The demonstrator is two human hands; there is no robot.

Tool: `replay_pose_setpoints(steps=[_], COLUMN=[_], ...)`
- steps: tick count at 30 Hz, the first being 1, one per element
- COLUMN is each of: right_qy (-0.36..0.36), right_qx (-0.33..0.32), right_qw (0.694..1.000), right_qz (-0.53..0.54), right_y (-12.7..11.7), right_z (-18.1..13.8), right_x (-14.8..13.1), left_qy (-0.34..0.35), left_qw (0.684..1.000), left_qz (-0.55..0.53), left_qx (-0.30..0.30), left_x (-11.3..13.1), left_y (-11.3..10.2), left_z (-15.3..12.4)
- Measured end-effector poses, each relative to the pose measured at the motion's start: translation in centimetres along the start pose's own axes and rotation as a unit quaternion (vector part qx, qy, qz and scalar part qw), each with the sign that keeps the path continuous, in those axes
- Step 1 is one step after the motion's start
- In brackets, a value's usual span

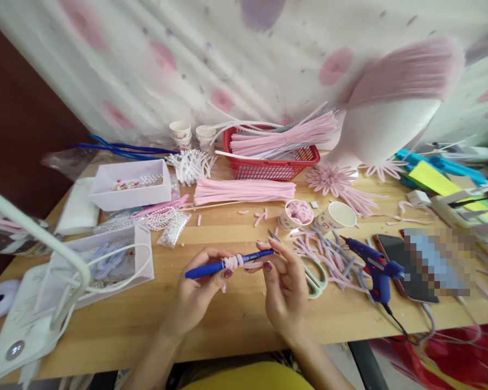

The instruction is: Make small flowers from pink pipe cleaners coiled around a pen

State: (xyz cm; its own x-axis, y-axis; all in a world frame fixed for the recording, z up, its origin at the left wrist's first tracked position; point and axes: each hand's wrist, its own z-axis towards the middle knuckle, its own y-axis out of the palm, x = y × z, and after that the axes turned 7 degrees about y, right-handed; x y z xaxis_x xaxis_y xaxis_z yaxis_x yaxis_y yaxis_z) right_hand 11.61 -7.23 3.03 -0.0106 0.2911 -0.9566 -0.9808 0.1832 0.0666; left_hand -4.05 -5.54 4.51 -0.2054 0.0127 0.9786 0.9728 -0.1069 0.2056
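Note:
My left hand (199,292) grips a blue pen (206,268) held level above the wooden table (228,325). A pale pink pipe cleaner (236,261) is coiled round the middle of the pen. My right hand (282,287) pinches the loose end of that pipe cleaner beside the coil, its fingertips touching the pen's right part. Both hands are closed. Light green scissors (315,279) lie on the table just right of my right hand.
A blue glue gun (372,265) lies right of a heap of cut pipe cleaners (329,252). Two paper cups (317,215), a pink pipe cleaner bundle (244,190), a red basket (270,157), white trays (128,184) and a phone (406,265) stand around.

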Motion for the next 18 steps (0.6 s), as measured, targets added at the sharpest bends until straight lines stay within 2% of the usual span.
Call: replay_pose_setpoints(steps=[8, 14, 18], right_qy=[0.006, 0.037, 0.063], right_qx=[0.002, -0.005, 0.000], right_qw=[1.000, 0.999, 0.998], right_qz=[0.005, 0.006, 0.000], right_y=[0.21, -0.15, -0.54], right_z=[-0.03, 0.32, 0.86], right_x=[0.11, 0.03, 0.10], left_qy=[0.005, -0.010, -0.060], left_qw=[1.000, 0.997, 0.996], left_qz=[0.025, 0.064, 0.050], left_qx=[-0.008, -0.042, -0.041], left_x=[-0.08, 0.00, -0.46], left_y=[-0.36, -0.28, -0.20], left_z=[0.21, 0.45, 0.73])
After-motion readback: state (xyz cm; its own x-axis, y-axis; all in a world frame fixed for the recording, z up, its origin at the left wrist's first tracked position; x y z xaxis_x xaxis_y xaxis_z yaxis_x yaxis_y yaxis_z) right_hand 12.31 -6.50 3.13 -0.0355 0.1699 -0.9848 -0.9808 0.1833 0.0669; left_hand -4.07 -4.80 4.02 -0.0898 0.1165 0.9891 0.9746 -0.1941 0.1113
